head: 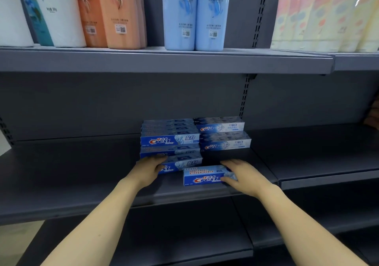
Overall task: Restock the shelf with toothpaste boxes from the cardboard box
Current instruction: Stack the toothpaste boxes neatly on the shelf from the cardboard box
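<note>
Blue Crest toothpaste boxes lie on the dark grey middle shelf. A left stack of several boxes stands beside a lighter right stack of two. My left hand grips the left end of the front box at the foot of the left stack. My right hand grips the right end of a single box lying nearest the shelf's front edge. The cardboard box is out of view.
The shelf above carries tall bottles: white and teal at left, orange, light blue, and pastel ones at right. A lower shelf lies below. Another person's hand shows at the right edge.
</note>
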